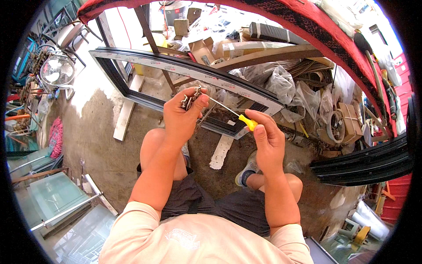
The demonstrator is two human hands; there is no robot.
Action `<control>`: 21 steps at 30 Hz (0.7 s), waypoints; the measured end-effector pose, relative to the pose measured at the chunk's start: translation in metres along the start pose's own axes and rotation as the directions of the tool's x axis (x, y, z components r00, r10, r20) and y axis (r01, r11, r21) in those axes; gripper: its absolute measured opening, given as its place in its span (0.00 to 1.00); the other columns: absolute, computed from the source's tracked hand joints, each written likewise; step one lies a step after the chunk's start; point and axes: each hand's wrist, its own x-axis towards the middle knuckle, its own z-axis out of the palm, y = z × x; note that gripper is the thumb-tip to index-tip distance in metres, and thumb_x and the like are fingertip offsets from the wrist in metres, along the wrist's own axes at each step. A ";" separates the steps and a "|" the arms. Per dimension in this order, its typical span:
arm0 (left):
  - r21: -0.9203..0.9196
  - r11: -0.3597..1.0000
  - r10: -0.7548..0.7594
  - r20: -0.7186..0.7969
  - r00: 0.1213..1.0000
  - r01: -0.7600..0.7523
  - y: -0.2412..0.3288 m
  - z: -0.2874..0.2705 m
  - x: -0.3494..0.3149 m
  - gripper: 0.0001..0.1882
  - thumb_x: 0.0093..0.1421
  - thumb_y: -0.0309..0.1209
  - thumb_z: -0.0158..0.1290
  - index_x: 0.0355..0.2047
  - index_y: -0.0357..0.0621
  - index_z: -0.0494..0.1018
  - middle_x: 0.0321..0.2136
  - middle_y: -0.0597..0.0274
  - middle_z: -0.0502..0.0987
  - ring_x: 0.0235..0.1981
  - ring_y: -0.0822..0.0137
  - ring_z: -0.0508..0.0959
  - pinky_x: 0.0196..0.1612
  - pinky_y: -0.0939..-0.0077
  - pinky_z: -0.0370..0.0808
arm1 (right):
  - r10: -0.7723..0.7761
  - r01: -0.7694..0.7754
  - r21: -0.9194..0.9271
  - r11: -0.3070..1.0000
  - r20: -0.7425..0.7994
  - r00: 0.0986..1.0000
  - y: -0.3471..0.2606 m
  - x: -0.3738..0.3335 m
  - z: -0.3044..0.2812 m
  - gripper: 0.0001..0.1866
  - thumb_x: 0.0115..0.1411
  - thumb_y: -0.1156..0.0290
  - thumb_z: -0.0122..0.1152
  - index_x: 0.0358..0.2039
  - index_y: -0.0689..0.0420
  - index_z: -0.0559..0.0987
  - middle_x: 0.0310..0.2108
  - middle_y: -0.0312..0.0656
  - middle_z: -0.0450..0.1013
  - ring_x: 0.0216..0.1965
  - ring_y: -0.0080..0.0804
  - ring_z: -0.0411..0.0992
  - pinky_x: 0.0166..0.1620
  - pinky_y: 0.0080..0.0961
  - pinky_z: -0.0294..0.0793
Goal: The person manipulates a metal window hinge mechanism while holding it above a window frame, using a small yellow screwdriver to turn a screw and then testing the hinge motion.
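Note:
My left hand is raised over my knee, its fingers closed around a bunch of small metal pieces. They look shiny and bent, but I cannot make out their exact kind. In my right hand is a screwdriver with a yellow handle, gripped by thumb and fingers. Its thin shaft slants up and left toward the metal pieces; whether the tip touches them I cannot tell. Just beyond both hands lies a black window frame with printed protective film along its bars.
White strips lie under the frame on the concrete floor. Clear plastic bags, cardboard boxes and scrap pile up behind it. Black profiles jut in at right. Glass panes lean at lower left; a fan stands farther back.

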 end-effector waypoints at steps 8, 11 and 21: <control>-0.016 0.984 0.174 -0.033 0.984 -0.175 -0.011 -0.003 -0.001 0.12 0.65 0.28 0.68 0.47 0.37 0.83 0.31 0.69 0.83 0.30 0.82 0.75 0.31 0.84 0.72 | 0.362 -0.297 0.440 0.847 -0.069 0.930 0.007 0.005 0.013 0.25 0.76 0.60 0.59 0.65 0.62 0.74 0.49 0.42 0.80 0.44 0.22 0.76 0.46 0.21 0.78; 0.015 0.986 0.168 -0.009 0.986 -0.168 -0.004 -0.001 -0.003 0.12 0.62 0.25 0.70 0.45 0.36 0.84 0.32 0.70 0.82 0.32 0.83 0.73 0.35 0.84 0.72 | 0.476 -0.472 0.554 0.686 0.149 0.867 0.009 0.005 -0.004 0.23 0.76 0.59 0.58 0.64 0.60 0.75 0.43 0.39 0.81 0.36 0.18 0.75 0.40 0.19 0.76; -0.108 0.981 0.174 0.088 0.981 -0.164 -0.003 -0.005 -0.004 0.15 0.62 0.23 0.69 0.49 0.36 0.83 0.33 0.68 0.83 0.33 0.82 0.76 0.37 0.84 0.73 | 0.233 -0.248 0.110 0.962 0.136 0.963 -0.005 0.005 -0.022 0.19 0.75 0.70 0.60 0.63 0.58 0.79 0.36 0.36 0.82 0.30 0.14 0.71 0.35 0.14 0.71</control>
